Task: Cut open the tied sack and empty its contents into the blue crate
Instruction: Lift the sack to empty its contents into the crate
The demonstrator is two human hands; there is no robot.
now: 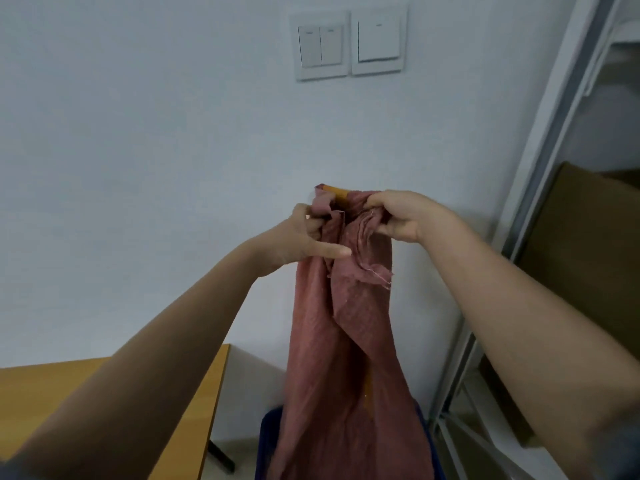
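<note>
Left hand: the left hand (304,237) is raised in front of the wall, fingers curled tight around a bunch of cloth at the top of the sack, with the thumb stretched out across the fabric.
Right hand: the right hand (398,216) is level with the left and just beside it, closed in a pinch on the other side of the same top end.
Sack: the reddish-pink woven sack (346,358) hangs limp from both hands, widening downward; a frayed flap folds over below the right hand, and an orange band shows at its uppermost edge.
Blue crate: the blue crate (268,441) sits on the floor directly under the sack, whose lower part covers most of it; only the left rim and a sliver on the right show.
Table: a wooden table (194,420) stands to the left of the crate, its right edge near the crate's rim.
Wall: two white light switches (348,43) are mounted above the hands.
Right side: a metal frame (540,161) runs beside the right forearm.
</note>
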